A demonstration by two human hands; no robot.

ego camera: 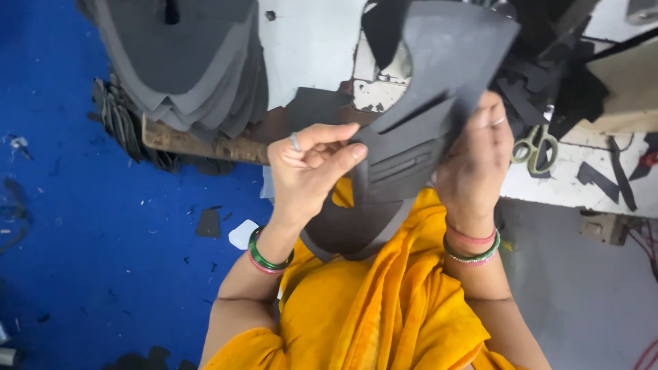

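Hands meet at centre frame: our left hand (308, 168) pinches the grey cut foam piece (425, 103) at its lower edge, our right hand (476, 161) closed round its right side. We judge it light, floppy, best gripped near edges. Scissors (538, 147) lie right.

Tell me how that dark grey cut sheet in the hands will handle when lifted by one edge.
The dark grey sheet probably flexes rather than flops: it curves between the left hand and right hand yet stands up above them. It looks light, since fingertips alone carry it. The slits cut near its lower edge could let strips bend or tear if pulled hard.
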